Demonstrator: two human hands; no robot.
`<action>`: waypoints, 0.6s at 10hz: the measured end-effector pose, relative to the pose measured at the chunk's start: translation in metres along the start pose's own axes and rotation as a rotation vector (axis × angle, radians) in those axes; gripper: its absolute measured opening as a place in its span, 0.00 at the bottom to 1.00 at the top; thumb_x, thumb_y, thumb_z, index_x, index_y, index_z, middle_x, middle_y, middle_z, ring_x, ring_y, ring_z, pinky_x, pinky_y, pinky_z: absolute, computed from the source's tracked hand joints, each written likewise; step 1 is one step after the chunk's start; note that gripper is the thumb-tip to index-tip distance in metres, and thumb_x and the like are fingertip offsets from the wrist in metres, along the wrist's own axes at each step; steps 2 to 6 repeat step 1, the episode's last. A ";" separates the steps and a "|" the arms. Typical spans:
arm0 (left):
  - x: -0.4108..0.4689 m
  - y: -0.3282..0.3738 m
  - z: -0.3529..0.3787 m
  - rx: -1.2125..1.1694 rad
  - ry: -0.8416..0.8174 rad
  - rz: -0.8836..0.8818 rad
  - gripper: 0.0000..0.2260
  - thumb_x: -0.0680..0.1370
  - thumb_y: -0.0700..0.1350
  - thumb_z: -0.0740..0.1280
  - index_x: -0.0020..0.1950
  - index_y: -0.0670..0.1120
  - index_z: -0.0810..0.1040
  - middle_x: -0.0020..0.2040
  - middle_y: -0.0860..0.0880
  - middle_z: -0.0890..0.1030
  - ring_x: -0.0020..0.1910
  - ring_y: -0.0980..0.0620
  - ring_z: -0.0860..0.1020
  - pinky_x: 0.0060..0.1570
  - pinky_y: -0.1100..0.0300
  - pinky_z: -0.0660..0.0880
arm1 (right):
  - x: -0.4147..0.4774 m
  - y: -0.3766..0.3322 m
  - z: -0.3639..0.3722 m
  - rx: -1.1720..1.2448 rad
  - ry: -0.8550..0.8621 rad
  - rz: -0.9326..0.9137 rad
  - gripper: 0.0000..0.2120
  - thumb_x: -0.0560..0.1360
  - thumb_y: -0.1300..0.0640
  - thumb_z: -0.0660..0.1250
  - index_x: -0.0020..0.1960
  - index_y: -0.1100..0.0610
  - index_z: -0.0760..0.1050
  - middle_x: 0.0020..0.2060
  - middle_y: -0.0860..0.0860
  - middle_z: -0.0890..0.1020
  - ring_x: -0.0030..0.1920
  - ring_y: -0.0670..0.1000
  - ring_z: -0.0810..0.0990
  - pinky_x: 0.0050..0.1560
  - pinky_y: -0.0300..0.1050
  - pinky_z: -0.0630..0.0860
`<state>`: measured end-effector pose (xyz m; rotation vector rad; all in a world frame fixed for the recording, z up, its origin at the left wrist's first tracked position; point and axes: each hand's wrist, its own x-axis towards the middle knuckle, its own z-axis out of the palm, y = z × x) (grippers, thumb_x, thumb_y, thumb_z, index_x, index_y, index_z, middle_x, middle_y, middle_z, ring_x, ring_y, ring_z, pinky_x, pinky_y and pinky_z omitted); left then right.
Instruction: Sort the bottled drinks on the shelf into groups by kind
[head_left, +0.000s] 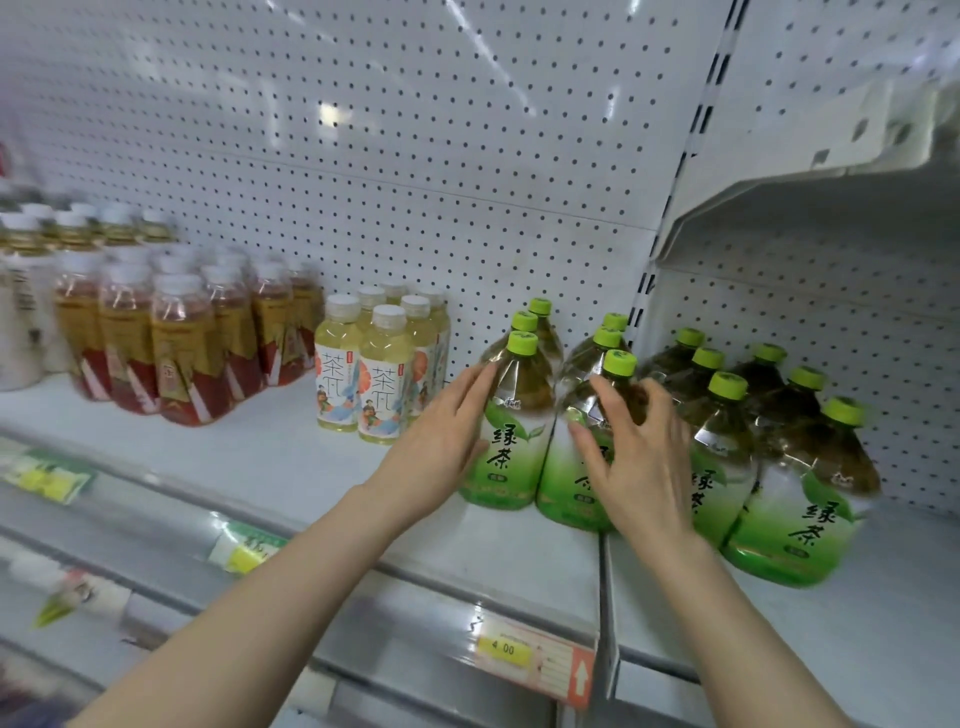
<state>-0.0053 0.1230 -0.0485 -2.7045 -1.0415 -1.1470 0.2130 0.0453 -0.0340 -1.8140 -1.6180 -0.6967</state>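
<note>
- Head view: a white shop shelf (291, 457) runs from left to right before a pegboard wall (415, 156), and both bare arms reach onto it.
- Green tea bottles (722, 447) with lime caps stand at the right. Two rows of them are on the right end of this shelf, and more rows stand past the metal divider (608, 597) on the next section.
- The left grip (441, 436) is a hand with straight fingers kept together. The fingertips lie against the left side of the first front bottle (514, 447), the nearest one of the left row. The fingers do not close around it.
- The right grip (639, 462) is on the second front bottle (561, 493), the nearest one of the next row. Its fingers are bent and spread over the bottle's shoulder, the thumb lies on the label, and so it holds this bottle.
- Both front bottles stand upright on the shelf, just beside each other.
- Pale yellow tea bottles (384, 374) with white caps stand in a small group left of the left grip.
- Further left is a group of red-and-gold bottles (182, 353), blurred, and white bottles (21, 322) stand at the far left edge.
- A yellow price tag (504, 648) sits on the near rail of the shelf.
</note>
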 end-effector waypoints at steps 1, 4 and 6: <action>-0.030 -0.023 -0.016 0.053 0.011 -0.100 0.32 0.77 0.45 0.71 0.78 0.44 0.62 0.73 0.43 0.71 0.74 0.40 0.65 0.74 0.47 0.62 | 0.000 0.001 -0.014 0.216 0.100 0.021 0.19 0.79 0.45 0.64 0.65 0.54 0.78 0.64 0.60 0.71 0.63 0.60 0.71 0.62 0.61 0.74; -0.030 -0.023 -0.016 0.053 0.011 -0.100 0.32 0.77 0.45 0.71 0.78 0.44 0.62 0.73 0.43 0.71 0.74 0.40 0.65 0.74 0.47 0.62 | 0.000 0.001 -0.014 0.216 0.100 0.021 0.19 0.79 0.45 0.64 0.65 0.54 0.78 0.64 0.60 0.71 0.63 0.60 0.71 0.62 0.61 0.74; -0.030 -0.023 -0.016 0.053 0.011 -0.100 0.32 0.77 0.45 0.71 0.78 0.44 0.62 0.73 0.43 0.71 0.74 0.40 0.65 0.74 0.47 0.62 | 0.000 0.001 -0.014 0.216 0.100 0.021 0.19 0.79 0.45 0.64 0.65 0.54 0.78 0.64 0.60 0.71 0.63 0.60 0.71 0.62 0.61 0.74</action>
